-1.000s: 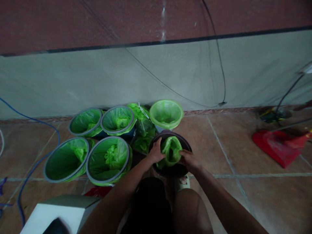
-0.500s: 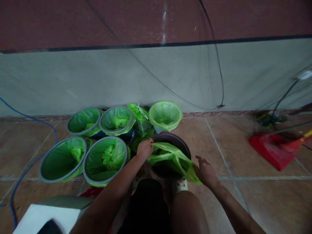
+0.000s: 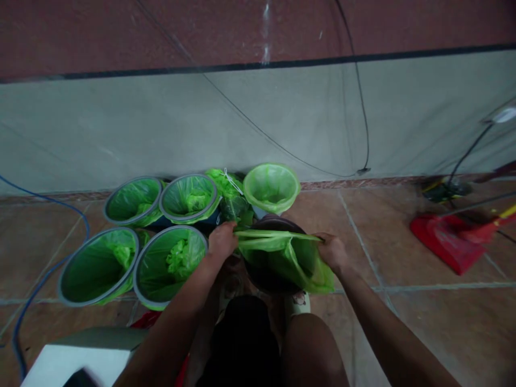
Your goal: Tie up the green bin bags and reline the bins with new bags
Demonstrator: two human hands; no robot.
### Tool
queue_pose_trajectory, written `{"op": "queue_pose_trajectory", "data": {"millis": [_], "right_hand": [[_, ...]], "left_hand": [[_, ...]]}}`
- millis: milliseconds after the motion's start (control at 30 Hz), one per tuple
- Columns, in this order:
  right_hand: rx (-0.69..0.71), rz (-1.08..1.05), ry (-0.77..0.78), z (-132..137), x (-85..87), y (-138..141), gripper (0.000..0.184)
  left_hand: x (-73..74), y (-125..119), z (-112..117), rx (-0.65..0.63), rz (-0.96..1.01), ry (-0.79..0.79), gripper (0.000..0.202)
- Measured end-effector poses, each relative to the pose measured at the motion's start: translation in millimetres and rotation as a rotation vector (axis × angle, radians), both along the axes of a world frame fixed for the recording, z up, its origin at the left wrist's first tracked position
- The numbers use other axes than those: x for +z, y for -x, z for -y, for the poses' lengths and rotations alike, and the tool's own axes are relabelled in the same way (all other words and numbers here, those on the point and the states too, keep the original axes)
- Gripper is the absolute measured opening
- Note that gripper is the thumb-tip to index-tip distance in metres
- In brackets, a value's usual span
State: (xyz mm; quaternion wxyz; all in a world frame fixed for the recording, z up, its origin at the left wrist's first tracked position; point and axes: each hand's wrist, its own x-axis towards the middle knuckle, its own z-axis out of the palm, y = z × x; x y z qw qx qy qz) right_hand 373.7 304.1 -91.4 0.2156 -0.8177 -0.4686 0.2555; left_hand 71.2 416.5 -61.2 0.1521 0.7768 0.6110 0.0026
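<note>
A thin green trash bag [image 3: 278,243] is stretched sideways over a dark trash bin [image 3: 262,277] that stands between my feet. My left hand [image 3: 222,240] pinches one end of the bag's edge, and my right hand [image 3: 332,252] grips the other end. The top edge is pulled nearly straight, while the rest of the bag droops into and over the bin's right side. Just behind the dark bin stands a pale bin [image 3: 272,188] with a green liner folded over its rim. A tied green bag [image 3: 231,196] lies beside it on the left.
Several grey-rimmed bins with green liners, one of them a front bin [image 3: 169,266], stand to my left. A white box [image 3: 76,360] is at lower left, near a blue hose [image 3: 30,301]. A red dustpan [image 3: 447,242] lies right. Cables hang along the wall [image 3: 161,123].
My right hand has closed on the bag's edge and risen slightly. My left hand has moved left, so the bag's edge is now drawn taut between both hands.
</note>
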Motion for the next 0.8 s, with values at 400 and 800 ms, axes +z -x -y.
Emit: {"op": "queue_pose_trajectory", "data": {"millis": [400,800], "right_hand": [[-0.162,-0.127,0.110,7,1.1,18,0.039],[-0.239,-0.100,0.101,4,-4.6,2,0.047]], "left_hand": [[10.3,-88,68,-0.738,0.399,-0.024,0.042],[-14.7,-73,66,-0.886,0.128,0.331,0.024]]}}
